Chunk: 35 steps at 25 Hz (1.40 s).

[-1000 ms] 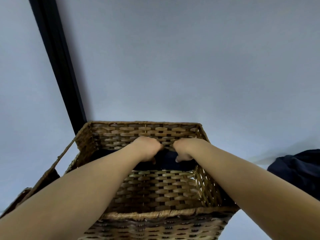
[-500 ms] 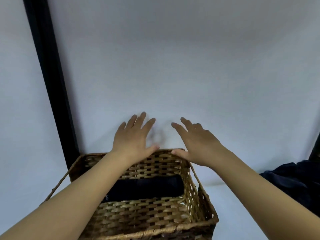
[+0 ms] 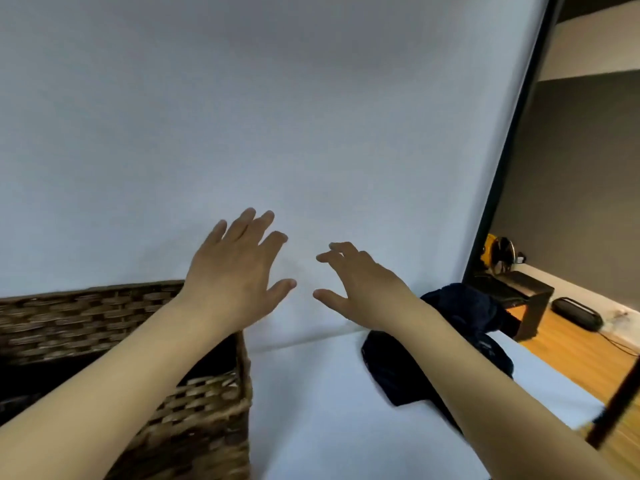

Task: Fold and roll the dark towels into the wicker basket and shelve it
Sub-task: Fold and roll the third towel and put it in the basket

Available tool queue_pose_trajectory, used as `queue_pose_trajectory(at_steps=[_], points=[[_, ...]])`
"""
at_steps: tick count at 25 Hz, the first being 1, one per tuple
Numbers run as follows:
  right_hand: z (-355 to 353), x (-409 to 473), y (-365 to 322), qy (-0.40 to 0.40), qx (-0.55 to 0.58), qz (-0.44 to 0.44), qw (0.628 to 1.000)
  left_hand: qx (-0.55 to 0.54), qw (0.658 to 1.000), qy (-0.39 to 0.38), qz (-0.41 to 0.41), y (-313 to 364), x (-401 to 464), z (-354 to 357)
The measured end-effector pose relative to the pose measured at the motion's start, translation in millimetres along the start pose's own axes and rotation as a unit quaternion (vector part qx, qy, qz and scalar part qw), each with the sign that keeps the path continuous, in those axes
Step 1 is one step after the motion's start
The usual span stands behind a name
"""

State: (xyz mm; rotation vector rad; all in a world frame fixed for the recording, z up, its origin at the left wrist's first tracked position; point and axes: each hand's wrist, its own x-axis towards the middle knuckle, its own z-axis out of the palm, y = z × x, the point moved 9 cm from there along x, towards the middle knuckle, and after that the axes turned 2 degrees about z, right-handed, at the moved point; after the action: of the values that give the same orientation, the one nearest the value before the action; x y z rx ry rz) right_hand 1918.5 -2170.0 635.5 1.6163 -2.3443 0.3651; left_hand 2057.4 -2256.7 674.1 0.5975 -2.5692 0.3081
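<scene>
1. Two hands hang in the air in front of a white backdrop (image 3: 242, 98), holding nothing. The left hand (image 3: 235, 275) has its fingers spread and straight. The right hand (image 3: 360, 289) has its fingers loosely bent, thumb apart from them.
2. The basket (image 3: 194, 420) sits at lower left on a white table (image 3: 329, 410). The frame cuts off its left side and its bottom, and its weave is blurred.
3. The left forearm crosses over the basket and hides much of the inside. What shows of the inside is dark; a towel there cannot be made out for certain.
4. A dark towel (image 3: 464, 317) lies in a crumpled heap on the table to the right, well apart from the basket. The right forearm covers its middle, so its full shape is hidden.
5. A black post (image 3: 512, 140) edges the backdrop on the right. Beyond it, on a wooden floor (image 3: 571, 344), stand a dark box (image 3: 530, 299) and a black oblong thing (image 3: 576, 313), with a yellow item (image 3: 491, 249) behind; what these are is unclear.
6. A blurred dark bar (image 3: 613, 410) crosses the lower right corner.
</scene>
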Motion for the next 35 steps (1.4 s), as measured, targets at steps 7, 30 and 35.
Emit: queue_pose_trajectory(at_steps=[7,30,35], points=[[32,-96,215,-0.01,0.061,0.163,0.985,-0.112,0.99,-0.071,0.054,184,32,88],[131,-154,365,0.013,0.328,0.402,0.855,-0.51,0.791,-0.067,-0.33,238,54,265],[86,-126,320,0.124,0.254,0.264,0.922,-0.526,0.796,-0.033,-0.297,236,81,224]])
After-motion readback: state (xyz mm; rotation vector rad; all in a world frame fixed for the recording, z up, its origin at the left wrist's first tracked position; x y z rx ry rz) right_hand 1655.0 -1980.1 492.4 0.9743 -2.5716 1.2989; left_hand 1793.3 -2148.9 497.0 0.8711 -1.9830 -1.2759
